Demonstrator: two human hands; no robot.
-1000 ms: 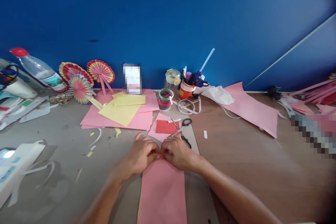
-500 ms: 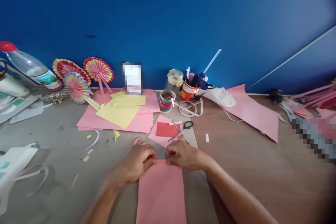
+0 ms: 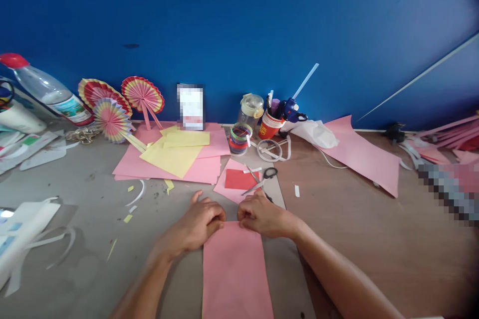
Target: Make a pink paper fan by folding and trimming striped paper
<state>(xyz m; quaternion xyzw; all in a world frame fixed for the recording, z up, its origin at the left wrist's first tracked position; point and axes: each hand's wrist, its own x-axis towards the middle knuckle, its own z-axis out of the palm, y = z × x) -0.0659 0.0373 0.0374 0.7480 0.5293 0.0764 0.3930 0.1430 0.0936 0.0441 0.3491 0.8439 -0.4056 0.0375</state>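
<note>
A long strip of pink paper lies on the grey mat in front of me, running off the bottom of the view. At its far left corner my left hand pinches the edge between thumb and curled fingers. My right hand grips the same far edge on the right side, a short gap away. Just beyond the hands, scissors with dark handles rest over a red paper piece and a pink sheet.
Behind, yellow paper lies on pink sheets, near folded paper fans and a phone. A clear bottle, a red cup of pens and a tape ring stand by the blue wall.
Both hands stay closed on the strip's far edge, with hardly any movement. The whole view has shifted slightly, the scene sitting a little higher and further right.
</note>
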